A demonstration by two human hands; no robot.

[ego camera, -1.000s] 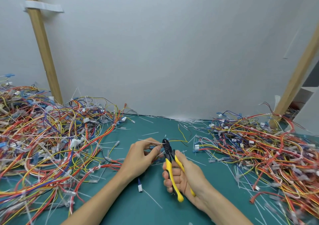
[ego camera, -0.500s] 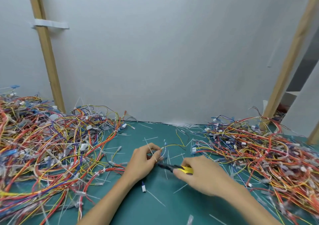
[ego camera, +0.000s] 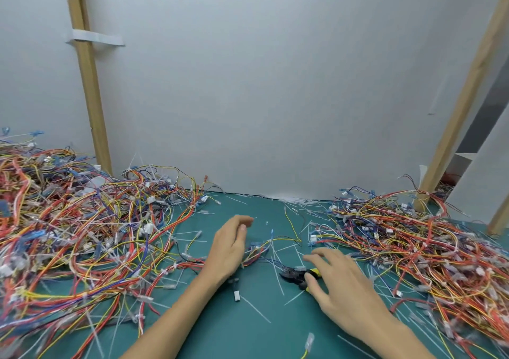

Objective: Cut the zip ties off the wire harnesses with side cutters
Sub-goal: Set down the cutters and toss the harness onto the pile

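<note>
Green table point(ego camera: 248, 331): carries everything noted.

Heap of wire harnesses point(ego camera: 82, 234): well to the left of the side cutters point(ego camera: 294, 274). Second heap point(ego camera: 413, 248): to their right, its near edge close by.

Right hand point(ego camera: 341, 287): over the cutters, fingers spread, one fingertip on the yellow handles. The grip is wide and holds nothing.

Left hand point(ego camera: 231, 245): left of the cutters, fingers loosely bent. The grip appears empty, though blur leaves some doubt.

Small harness point(ego camera: 257, 251): flat on the table just left of the cutters, beside the left hand.

Cutters: lying flat, black nose pointing left.

Cut ties point(ego camera: 256, 310): scattered around the cutters.

Judgement: the step is between cuts, with the tool to be picked up. Recommended: wrap both handles fully before lifting, pin the bundle with the left hand, and nip each tie at its head with the blades clear of the insulation.
</note>
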